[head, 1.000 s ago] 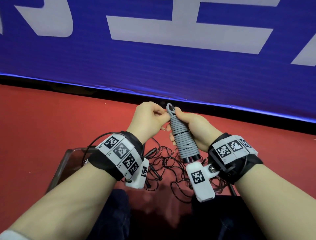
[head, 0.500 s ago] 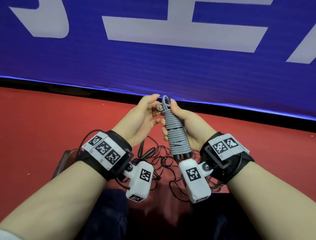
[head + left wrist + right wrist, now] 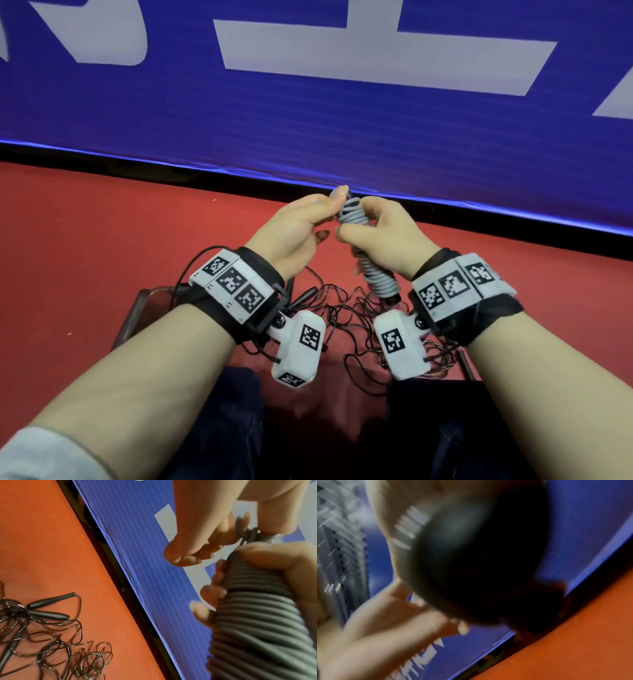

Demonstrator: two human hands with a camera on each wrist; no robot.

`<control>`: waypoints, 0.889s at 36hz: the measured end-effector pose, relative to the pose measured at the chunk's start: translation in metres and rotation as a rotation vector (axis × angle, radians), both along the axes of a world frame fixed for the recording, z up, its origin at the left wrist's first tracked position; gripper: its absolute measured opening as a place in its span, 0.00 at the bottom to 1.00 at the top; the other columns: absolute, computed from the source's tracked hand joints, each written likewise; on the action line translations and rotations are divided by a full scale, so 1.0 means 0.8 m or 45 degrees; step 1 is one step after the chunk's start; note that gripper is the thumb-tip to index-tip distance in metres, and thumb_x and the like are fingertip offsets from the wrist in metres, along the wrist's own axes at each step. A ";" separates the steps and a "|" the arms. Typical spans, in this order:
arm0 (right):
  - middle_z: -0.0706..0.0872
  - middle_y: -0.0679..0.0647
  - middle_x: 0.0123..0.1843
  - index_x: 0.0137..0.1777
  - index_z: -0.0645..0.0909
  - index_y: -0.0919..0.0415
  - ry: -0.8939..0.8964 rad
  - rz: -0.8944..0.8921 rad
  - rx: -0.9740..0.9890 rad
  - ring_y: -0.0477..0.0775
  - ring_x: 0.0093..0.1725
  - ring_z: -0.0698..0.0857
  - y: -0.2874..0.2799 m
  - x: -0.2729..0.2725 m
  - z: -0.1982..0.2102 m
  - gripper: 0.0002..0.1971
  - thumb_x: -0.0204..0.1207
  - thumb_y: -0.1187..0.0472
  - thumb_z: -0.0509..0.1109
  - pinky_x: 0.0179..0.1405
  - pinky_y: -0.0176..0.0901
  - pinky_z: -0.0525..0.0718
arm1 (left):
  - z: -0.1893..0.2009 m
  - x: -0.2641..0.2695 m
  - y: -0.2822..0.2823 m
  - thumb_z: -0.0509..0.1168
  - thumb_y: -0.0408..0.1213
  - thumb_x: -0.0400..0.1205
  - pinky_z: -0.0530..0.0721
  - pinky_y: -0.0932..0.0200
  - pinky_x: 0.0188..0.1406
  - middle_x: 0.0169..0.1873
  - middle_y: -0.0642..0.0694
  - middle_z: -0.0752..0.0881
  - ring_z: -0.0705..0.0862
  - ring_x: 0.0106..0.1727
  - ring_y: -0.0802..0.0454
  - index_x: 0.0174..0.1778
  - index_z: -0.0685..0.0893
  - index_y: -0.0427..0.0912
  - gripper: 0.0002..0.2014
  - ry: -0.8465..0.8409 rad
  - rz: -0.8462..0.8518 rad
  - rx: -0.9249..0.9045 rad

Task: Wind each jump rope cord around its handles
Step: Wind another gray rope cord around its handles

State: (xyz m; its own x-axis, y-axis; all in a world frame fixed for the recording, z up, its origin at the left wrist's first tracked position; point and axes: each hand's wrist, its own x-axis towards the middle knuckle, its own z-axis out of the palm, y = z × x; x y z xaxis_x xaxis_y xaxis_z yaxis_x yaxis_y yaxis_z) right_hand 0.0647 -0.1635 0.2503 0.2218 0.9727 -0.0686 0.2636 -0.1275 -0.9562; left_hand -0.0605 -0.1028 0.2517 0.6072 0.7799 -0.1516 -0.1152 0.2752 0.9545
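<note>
A person's right hand (image 3: 380, 236) grips a grey jump rope bundle (image 3: 378, 277), cord coiled tight round its handles, at frame centre in the head view. The bundle tilts, top end toward 11 o'clock, black handle butt toward 5 o'clock near the right wrist cam (image 3: 400, 346). Fingers (image 3: 212, 592) curl round the coils in the left wrist view, thumb across the top.

The left hand (image 3: 301, 226) sits at 9 o'clock of the bundle's top end, fingers curled, pinching the loose cord end (image 3: 243, 530) at the tip between thumb & forefinger. Both hands are held above the red floor (image 3: 102, 246), w/ a blue banner (image 3: 308, 137) w/ white lettering behind at 12 o'clock.

Below the hands, at 6 o'clock, a black jump rope (image 3: 56, 642) lies unwound in a loose tangle on the floor, its two black handles (image 3: 49, 600) side by side at the tangle's edge, approx. parallel. A dark tray-like edge (image 3: 137, 308) shows at 8 o'clock under the left wrist; can't tell what it is.

Right wrist view is blurred; a dark round shape fills most of it, prob. the handle butt, not certain.
</note>
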 end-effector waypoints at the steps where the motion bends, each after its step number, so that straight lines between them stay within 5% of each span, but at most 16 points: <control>1: 0.77 0.55 0.32 0.41 0.76 0.64 -0.167 -0.068 0.050 0.53 0.26 0.78 0.001 -0.001 -0.002 0.09 0.70 0.64 0.75 0.28 0.55 0.88 | -0.002 0.000 0.001 0.71 0.43 0.77 0.68 0.55 0.49 0.36 0.52 0.80 0.77 0.42 0.57 0.36 0.76 0.45 0.11 0.022 0.013 -0.010; 4: 0.78 0.51 0.35 0.37 0.71 0.57 -0.533 -0.168 0.120 0.53 0.32 0.77 0.004 -0.004 -0.012 0.12 0.69 0.55 0.73 0.32 0.50 0.78 | -0.007 0.005 -0.001 0.68 0.40 0.81 0.67 0.58 0.41 0.31 0.53 0.74 0.71 0.35 0.58 0.32 0.71 0.46 0.15 0.093 0.139 -0.043; 8: 0.76 0.53 0.45 0.47 0.67 0.58 -0.981 -0.244 0.009 0.60 0.41 0.76 0.013 -0.002 -0.029 0.14 0.76 0.50 0.67 0.40 0.47 0.71 | -0.009 0.013 -0.011 0.69 0.40 0.82 0.65 0.58 0.38 0.26 0.53 0.67 0.65 0.30 0.57 0.28 0.67 0.47 0.20 0.167 0.272 0.033; 13: 0.80 0.60 0.53 0.51 0.65 0.60 -1.187 -0.321 -0.079 0.69 0.52 0.82 0.021 0.009 -0.044 0.15 0.78 0.51 0.65 0.40 0.49 0.70 | -0.011 0.020 -0.023 0.71 0.39 0.80 0.73 0.62 0.52 0.37 0.51 0.72 0.72 0.39 0.58 0.25 0.68 0.45 0.21 0.278 0.318 0.305; 18: 0.78 0.60 0.56 0.58 0.67 0.61 -1.307 -0.254 -0.105 0.66 0.56 0.79 0.021 0.009 -0.043 0.17 0.78 0.51 0.65 0.41 0.49 0.69 | -0.014 0.009 -0.011 0.71 0.28 0.76 0.69 0.75 0.37 0.39 0.52 0.70 0.71 0.37 0.61 0.25 0.68 0.45 0.20 0.457 0.281 0.625; 21: 0.77 0.57 0.52 0.53 0.65 0.57 -1.110 -0.180 -0.105 0.63 0.54 0.78 0.023 0.013 -0.051 0.17 0.75 0.52 0.70 0.41 0.49 0.73 | -0.012 0.000 0.001 0.69 0.25 0.73 0.70 0.73 0.36 0.41 0.52 0.70 0.71 0.36 0.60 0.25 0.69 0.46 0.19 0.520 0.225 0.659; 24: 0.79 0.56 0.50 0.49 0.67 0.58 -0.881 -0.139 -0.131 0.61 0.50 0.80 0.028 0.010 -0.060 0.17 0.73 0.54 0.73 0.42 0.48 0.77 | -0.014 0.001 0.008 0.69 0.26 0.73 0.79 0.58 0.42 0.38 0.49 0.78 0.78 0.38 0.53 0.25 0.72 0.46 0.16 0.505 0.234 0.565; 28: 0.78 0.46 0.42 0.53 0.71 0.58 -0.609 -0.051 -0.219 0.44 0.37 0.77 0.033 0.007 -0.062 0.19 0.72 0.52 0.77 0.31 0.34 0.71 | -0.016 0.008 0.005 0.72 0.26 0.72 0.85 0.42 0.56 0.44 0.38 0.90 0.88 0.51 0.39 0.33 0.76 0.43 0.12 0.467 0.193 0.458; 32: 0.84 0.55 0.49 0.62 0.73 0.59 -0.310 0.078 -0.303 0.52 0.45 0.83 0.036 0.012 -0.063 0.26 0.67 0.59 0.82 0.49 0.51 0.85 | -0.021 0.007 0.012 0.75 0.27 0.69 0.85 0.41 0.59 0.45 0.32 0.89 0.88 0.51 0.37 0.32 0.78 0.42 0.11 0.420 0.211 0.370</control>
State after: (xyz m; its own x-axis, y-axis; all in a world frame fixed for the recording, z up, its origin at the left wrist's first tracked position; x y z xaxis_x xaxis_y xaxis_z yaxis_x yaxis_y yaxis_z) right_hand 0.0744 -0.1350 0.2002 0.2015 0.9477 -0.2475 0.4947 -0.3166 -0.8094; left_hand -0.0550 -0.0934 0.2350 0.4273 0.9009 -0.0763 0.1873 -0.0057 0.9823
